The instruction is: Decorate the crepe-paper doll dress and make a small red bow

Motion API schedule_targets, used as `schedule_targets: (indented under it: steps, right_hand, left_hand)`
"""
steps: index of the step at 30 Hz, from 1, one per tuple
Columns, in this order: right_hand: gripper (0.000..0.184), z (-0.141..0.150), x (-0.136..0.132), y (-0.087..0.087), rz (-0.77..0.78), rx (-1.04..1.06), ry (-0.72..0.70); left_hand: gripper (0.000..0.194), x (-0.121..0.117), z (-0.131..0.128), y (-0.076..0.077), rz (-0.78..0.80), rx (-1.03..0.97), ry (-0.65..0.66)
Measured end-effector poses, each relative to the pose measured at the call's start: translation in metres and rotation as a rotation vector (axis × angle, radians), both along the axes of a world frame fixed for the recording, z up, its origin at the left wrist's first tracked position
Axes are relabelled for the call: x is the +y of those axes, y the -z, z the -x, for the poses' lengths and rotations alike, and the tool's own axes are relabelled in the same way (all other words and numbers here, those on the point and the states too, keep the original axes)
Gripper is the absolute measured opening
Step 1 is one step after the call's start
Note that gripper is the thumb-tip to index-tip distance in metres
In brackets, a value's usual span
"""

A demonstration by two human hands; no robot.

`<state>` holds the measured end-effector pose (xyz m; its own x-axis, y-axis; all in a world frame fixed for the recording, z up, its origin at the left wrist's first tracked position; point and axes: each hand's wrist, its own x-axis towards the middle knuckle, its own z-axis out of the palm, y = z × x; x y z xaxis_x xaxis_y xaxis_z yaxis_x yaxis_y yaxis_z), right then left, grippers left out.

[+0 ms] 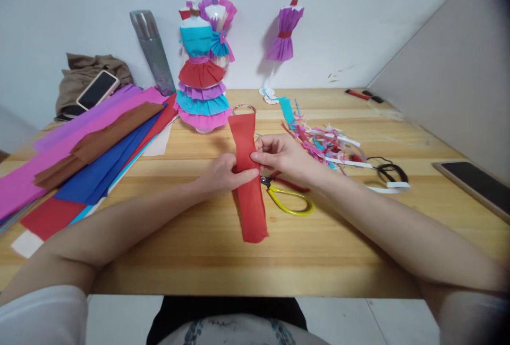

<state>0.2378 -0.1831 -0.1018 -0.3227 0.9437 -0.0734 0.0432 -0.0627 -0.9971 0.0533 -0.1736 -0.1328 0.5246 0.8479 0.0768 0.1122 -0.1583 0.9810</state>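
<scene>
A long strip of red crepe paper [253, 212] is held up over the middle of the table, its upper end rising past my fingers. My left hand [229, 172] grips it near the middle, thumb lying across the front. On the right edge, slightly higher, my right hand [274, 153] pinches the paper between thumb and fingers. Just right of the strip, partly under my right hand, lie scissors [292, 204] with one yellow and one red handle. Behind the strip's top shows a roll of tape [244, 108], mostly hidden.
Stacked crepe paper [107, 169] covers the left side, with a phone [98, 90] and thermos [153, 50] behind. Small mannequins in paper dresses [203, 74] stand at the back. Paper scraps [322, 143], a black cord [392, 173] and another phone [478, 180] lie right.
</scene>
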Motion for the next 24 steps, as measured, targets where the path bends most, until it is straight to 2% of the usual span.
schedule_targets:
  steps: [3,5,9,13,17,24]
  right_hand:
    - [0.049,-0.001,0.0,-0.002,0.017,0.002,0.009]
    - [0.05,-0.001,0.0,-0.002,0.012,-0.005,-0.004]
    - [0.049,-0.003,0.001,-0.001,-0.045,-0.032,-0.016]
    - [0.044,-0.002,0.007,-0.004,-0.218,-0.025,0.059]
    - [0.045,0.001,0.017,-0.015,-0.246,-0.052,0.051]
    - [0.043,0.017,0.035,-0.038,-0.325,-0.05,0.003]
  left_hand:
    - [0.039,0.001,0.001,0.0,0.04,-0.057,0.066]
    - [0.045,0.001,0.0,-0.001,0.058,-0.114,0.034]
    - [0.041,0.001,-0.003,-0.003,0.063,-0.223,-0.059]
    - [0.031,0.002,-0.005,-0.008,0.067,-0.147,-0.068]
    - [0.033,0.007,-0.002,-0.021,0.09,-0.16,-0.082]
    - [0.027,0.024,0.005,-0.05,0.059,-0.201,-0.328]
